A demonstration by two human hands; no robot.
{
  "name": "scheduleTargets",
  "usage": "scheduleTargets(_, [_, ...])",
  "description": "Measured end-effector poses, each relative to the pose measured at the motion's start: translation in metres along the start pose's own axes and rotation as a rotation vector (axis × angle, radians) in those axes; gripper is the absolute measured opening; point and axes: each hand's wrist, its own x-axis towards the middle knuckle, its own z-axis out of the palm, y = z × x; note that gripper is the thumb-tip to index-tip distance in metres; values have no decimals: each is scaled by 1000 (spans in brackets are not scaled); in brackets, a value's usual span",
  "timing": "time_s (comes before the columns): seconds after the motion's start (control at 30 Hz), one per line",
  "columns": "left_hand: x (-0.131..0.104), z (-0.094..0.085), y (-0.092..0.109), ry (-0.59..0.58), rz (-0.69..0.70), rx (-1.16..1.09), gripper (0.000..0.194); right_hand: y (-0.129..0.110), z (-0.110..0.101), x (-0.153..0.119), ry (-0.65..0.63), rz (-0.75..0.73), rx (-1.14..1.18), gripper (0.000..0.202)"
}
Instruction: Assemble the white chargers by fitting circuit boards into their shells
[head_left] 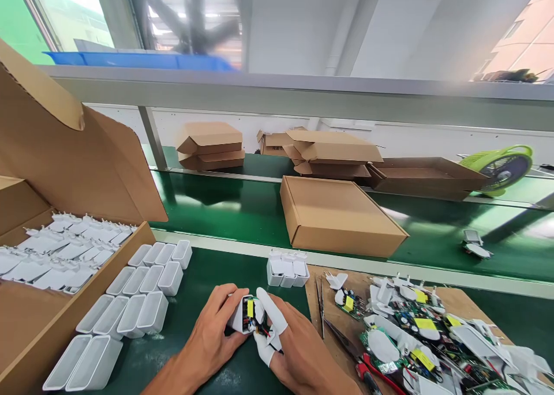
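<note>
Near the bottom centre, my left hand (212, 334) has its thumb and fingers closed on a small white plastic housing (238, 319). My right hand (298, 340), with white covers on its thumb and a finger, pinches a circuit board with a yellow-wrapped part (250, 308) and white pieces at the housing's open end. The board looks partly inside the housing. Rows of open white housings (142, 311) lie left of my hands, and a small group of white housings (288, 268) stands beyond them.
An open carton (78, 320) of white parts fills the left. At right, a cardboard sheet (341, 331) bears tweezers (320, 305), red-handled pliers (361, 363) and piled circuit boards (424, 331). A closed carton (341, 210) lies behind, near a green fan (502, 167).
</note>
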Motion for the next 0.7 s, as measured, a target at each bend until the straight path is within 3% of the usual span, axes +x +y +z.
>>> scheduleTargets(0.23, [1,-1,1,4,13,7,52,-3,-5,2,-17,10,27,103])
scheduleTargets(0.47, [1,-2,0,-8,12,11,53,-5,-7,2,-101,15,-26,82])
scheduleTargets(0.7, [0,-1,-1,-34,6,26,62,-9,-11,7,-120,60,-74,74])
